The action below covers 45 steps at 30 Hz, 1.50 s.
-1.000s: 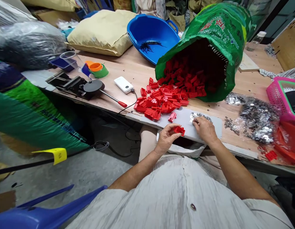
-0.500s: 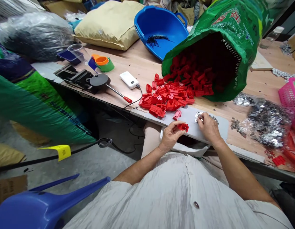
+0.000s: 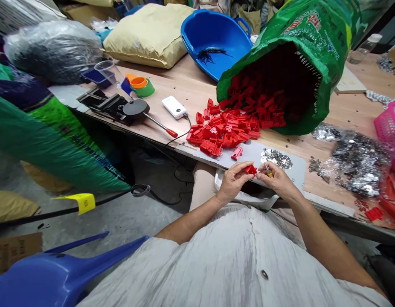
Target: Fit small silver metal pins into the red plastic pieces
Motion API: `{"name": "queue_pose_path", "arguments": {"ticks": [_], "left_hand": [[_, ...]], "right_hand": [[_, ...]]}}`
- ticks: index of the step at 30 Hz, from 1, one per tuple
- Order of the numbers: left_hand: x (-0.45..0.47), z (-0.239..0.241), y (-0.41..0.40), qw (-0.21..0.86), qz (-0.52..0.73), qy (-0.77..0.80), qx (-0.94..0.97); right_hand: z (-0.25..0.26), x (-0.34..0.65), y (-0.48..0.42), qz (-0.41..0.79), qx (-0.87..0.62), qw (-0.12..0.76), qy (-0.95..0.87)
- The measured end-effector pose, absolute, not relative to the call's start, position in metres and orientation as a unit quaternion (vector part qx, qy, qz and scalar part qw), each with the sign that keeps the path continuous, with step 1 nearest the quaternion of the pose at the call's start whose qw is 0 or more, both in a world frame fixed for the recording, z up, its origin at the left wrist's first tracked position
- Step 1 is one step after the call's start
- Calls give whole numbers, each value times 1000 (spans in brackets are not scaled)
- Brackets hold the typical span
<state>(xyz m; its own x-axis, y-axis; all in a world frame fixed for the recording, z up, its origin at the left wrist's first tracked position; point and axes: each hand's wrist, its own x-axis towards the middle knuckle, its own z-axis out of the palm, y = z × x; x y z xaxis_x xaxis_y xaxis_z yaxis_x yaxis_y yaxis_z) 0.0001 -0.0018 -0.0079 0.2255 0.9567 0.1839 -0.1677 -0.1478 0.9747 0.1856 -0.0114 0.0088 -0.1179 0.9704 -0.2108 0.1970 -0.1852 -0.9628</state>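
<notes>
My left hand (image 3: 232,181) pinches a small red plastic housing (image 3: 250,170) between thumb and fingers, above the table's front edge. Close beside it, my right hand (image 3: 277,181) is closed around a small yellow-handled tool (image 3: 269,172) with a thin metal tip; its exact kind is too small to tell. The right fingertips are right by the housing, and I cannot tell whether they touch it. Small shiny metal pieces (image 3: 277,158) lie on a grey board (image 3: 296,170) just beyond my hands. A pile of red housings (image 3: 226,132) spreads to the left, with one loose pinkish-red housing (image 3: 236,153) nearer me.
A green sack (image 3: 325,98) lies with its mouth facing me, spilling red housings. Behind stands a blue basin (image 3: 197,32). Bagged metal parts (image 3: 360,162) and a pink basket (image 3: 389,128) are right. A lever press (image 3: 133,108) and white power bank (image 3: 174,106) sit left.
My right hand has drawn back from the metal pieces toward the red housing, and the yellow-handled tool now shows in it. My left hand has shifted slightly right with the housing.
</notes>
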Motion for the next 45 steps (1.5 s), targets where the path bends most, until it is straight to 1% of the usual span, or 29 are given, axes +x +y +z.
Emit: {"name": "queue_pose_path", "arguments": {"ticks": [3, 5, 11, 15, 18, 23, 26, 28, 31, 33, 35, 45], "left_hand": [[0, -4, -5, 534, 502, 344, 587], [1, -4, -6, 547, 497, 343, 580], [4, -10, -3, 695, 488, 326, 415], [6, -8, -3, 752, 480, 307, 331], [7, -6, -5, 763, 474, 301, 320], [10, -5, -7, 739, 468, 294, 385], [8, -8, -2, 709, 455, 299, 448], [5, -10, 4, 661, 441, 318, 517], [1, -12, 14, 560, 388, 365, 635], [0, -12, 21, 497, 357, 387, 690], [0, -11, 26, 460, 339, 386, 725], [1, -13, 36, 436, 309, 343, 773]], "right_hand": [[3, 187, -13, 546, -560, 357, -510], [3, 186, -15, 550, -565, 362, -496], [21, 185, -23, 595, -548, 378, -451], [23, 187, -28, 593, -543, 391, -447], [19, 187, -30, 588, -549, 388, -450], [10, 188, -29, 555, -554, 373, -495], [7, 194, -28, 499, -567, 360, -548], [7, 198, -28, 429, -580, 339, -604], [6, 203, -29, 323, -599, 293, -672], [6, 204, -30, 290, -608, 265, -690], [5, 204, -31, 276, -617, 249, -694], [5, 204, -29, 245, -609, 226, -720]]}}
